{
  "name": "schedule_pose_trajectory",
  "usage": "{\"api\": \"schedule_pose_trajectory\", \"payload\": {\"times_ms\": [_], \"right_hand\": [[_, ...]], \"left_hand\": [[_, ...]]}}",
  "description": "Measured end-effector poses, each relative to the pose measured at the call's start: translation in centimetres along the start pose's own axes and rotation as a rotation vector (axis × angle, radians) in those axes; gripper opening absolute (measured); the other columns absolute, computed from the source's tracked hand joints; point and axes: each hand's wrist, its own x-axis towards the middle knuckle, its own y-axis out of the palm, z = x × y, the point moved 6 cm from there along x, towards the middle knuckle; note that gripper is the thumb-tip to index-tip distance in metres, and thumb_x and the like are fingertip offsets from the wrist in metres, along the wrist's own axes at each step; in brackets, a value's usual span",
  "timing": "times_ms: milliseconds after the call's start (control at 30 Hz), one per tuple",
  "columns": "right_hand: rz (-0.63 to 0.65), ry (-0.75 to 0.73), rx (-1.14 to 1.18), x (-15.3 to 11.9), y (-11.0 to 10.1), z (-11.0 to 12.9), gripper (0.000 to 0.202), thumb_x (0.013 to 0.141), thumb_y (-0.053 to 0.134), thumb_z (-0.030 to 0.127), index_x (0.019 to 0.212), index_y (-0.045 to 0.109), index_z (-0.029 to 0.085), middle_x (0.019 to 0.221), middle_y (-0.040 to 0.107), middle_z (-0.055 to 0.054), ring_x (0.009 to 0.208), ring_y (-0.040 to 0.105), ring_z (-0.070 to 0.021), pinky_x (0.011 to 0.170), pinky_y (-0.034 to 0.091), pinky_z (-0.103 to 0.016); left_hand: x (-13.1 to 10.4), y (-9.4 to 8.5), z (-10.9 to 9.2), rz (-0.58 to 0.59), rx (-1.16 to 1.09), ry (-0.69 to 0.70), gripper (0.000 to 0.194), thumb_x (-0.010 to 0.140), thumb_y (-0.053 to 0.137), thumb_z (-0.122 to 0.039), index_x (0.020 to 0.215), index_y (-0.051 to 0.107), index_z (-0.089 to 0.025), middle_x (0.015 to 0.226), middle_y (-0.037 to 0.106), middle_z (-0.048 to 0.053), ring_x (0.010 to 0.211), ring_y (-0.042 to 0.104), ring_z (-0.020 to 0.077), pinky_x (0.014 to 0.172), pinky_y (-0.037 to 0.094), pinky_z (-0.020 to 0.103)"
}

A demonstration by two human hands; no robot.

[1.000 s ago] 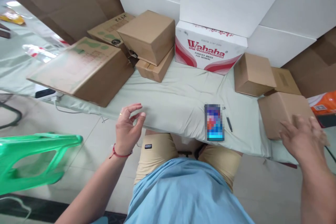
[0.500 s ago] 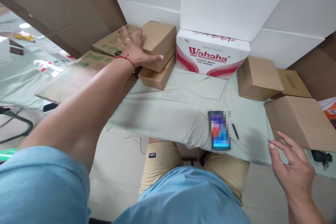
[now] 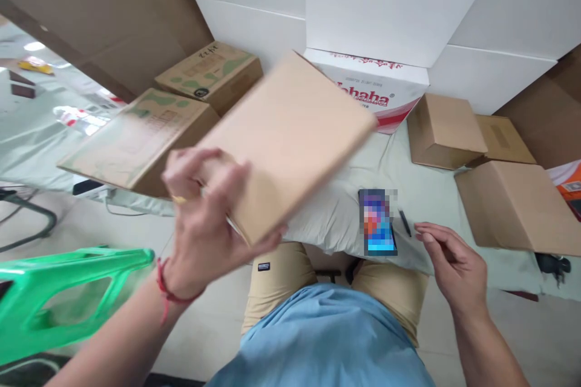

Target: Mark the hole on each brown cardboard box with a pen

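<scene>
A plain brown cardboard box is in my left hand, tilted and raised in front of me. My thumb lies under its near edge and the fingers curl over its left end; motion blurs them a little. Close to the table's front edge, my right hand hovers with its fingers loosely stretched and nothing visible in them. A black pen lies just left of those fingertips, beside a phone with a blurred-out screen. Whether another box stands behind the held one is hidden.
Two green-patterned cartons stand on the left of the cloth-covered table. At the back, the held box partly covers a white Wahaha carton. Several brown boxes are on the right. A green plastic stool stands at lower left.
My left hand has lifted a brown box off the stack at the back and brought it toward me. My right hand has moved left, closer to the pen.
</scene>
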Motion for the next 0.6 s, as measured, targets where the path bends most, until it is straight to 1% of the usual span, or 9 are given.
{"api": "schedule_pose_trajectory", "payload": {"times_ms": [67,133,200,267,367,433,500,533,600], "right_hand": [[0.085,0.147,0.225,0.6,2.4,0.7,0.027,0.105,0.07,0.046,0.118,0.082,0.025,0.114,0.084,-0.009,0.088,0.08,-0.0229,0.077,0.067,-0.036],[0.131,0.202,0.346,1.6,4.6,2.0,0.043,0.104,0.069,0.052,0.138,0.074,0.026,0.128,0.08,-0.011,0.082,0.077,-0.0201,0.068,0.065,-0.033],[0.172,0.18,0.331,2.8,6.6,3.5,0.059,0.101,0.071,0.059,0.149,0.067,0.026,0.138,0.076,-0.013,0.079,0.074,-0.0182,0.064,0.062,-0.032],[0.304,0.162,0.231,3.6,8.9,4.4,0.07,0.096,0.072,0.067,0.15,0.067,0.022,0.127,0.08,-0.014,0.075,0.073,-0.0191,0.063,0.061,-0.032],[0.55,0.176,0.094,3.5,12.0,4.6,0.073,0.093,0.07,0.074,0.143,0.073,0.02,0.102,0.084,-0.011,0.072,0.074,-0.0234,0.066,0.06,-0.035],[0.594,0.211,0.086,2.9,12.9,4.1,0.069,0.095,0.067,0.075,0.138,0.076,0.022,0.104,0.085,-0.011,0.077,0.076,-0.0262,0.072,0.061,-0.037],[0.569,0.257,0.134,2.3,13.1,3.7,0.066,0.096,0.066,0.075,0.134,0.078,0.023,0.107,0.086,-0.011,0.087,0.079,-0.0285,0.079,0.062,-0.038],[0.549,0.28,0.169,2.0,13.0,3.5,0.066,0.095,0.067,0.075,0.132,0.078,0.022,0.107,0.085,-0.011,0.091,0.079,-0.0291,0.081,0.062,-0.038],[0.492,0.329,0.267,1.5,12.7,3.3,0.064,0.095,0.07,0.074,0.132,0.078,0.022,0.109,0.084,-0.011,0.094,0.077,-0.0277,0.081,0.061,-0.035]], "left_hand": [[-3.0,0.6,-1.9,0.06,-0.024,0.134,0.109,0.071,0.097,-0.051,0.166,0.045,-0.038,0.171,0.031,0.011,0.157,0.03,0.0575,0.128,0.033,0.08],[-5.6,1.5,-2.3,0.165,-0.052,0.211,0.105,0.076,0.097,-0.038,0.167,0.045,-0.041,0.181,0.021,0.009,0.164,0.02,0.059,0.128,0.034,0.081],[-7.8,2.2,-1.8,0.279,-0.113,0.221,0.105,0.083,0.092,-0.025,0.171,0.038,-0.046,0.188,0.005,0.006,0.17,0.012,0.0563,0.129,0.034,0.079],[-9.9,2.3,-0.9,0.321,-0.214,0.157,0.111,0.087,0.092,-0.025,0.175,0.028,-0.048,0.189,-0.008,0.006,0.172,0.007,0.0537,0.13,0.035,0.077],[-13.0,2.4,1.4,0.212,-0.442,-0.172,0.118,0.084,0.094,-0.055,0.177,0.023,-0.042,0.189,0.0,0.013,0.172,0.01,0.0517,0.129,0.038,0.072],[-15.8,3.4,2.8,0.064,-0.658,-0.55,0.099,0.092,0.079,-0.068,0.174,0.036,-0.034,0.183,0.027,0.018,0.168,0.03,0.0475,0.127,0.045,0.067],[-18.4,5.2,2.8,-0.054,-0.862,-0.905,0.073,0.103,0.063,-0.069,0.162,0.057,-0.026,0.166,0.055,0.02,0.157,0.052,0.0429,0.123,0.051,0.062],[-19.1,6.0,2.0,-0.072,-0.926,-1.003,0.068,0.104,0.061,-0.069,0.155,0.064,-0.024,0.16,0.062,0.02,0.153,0.056,0.0421,0.123,0.051,0.061],[-18.5,6.7,-0.4,-0.072,-0.939,-0.982,0.067,0.099,0.072,-0.062,0.155,0.064,-0.026,0.162,0.061,0.018,0.157,0.051,0.0419,0.129,0.045,0.061]]}}
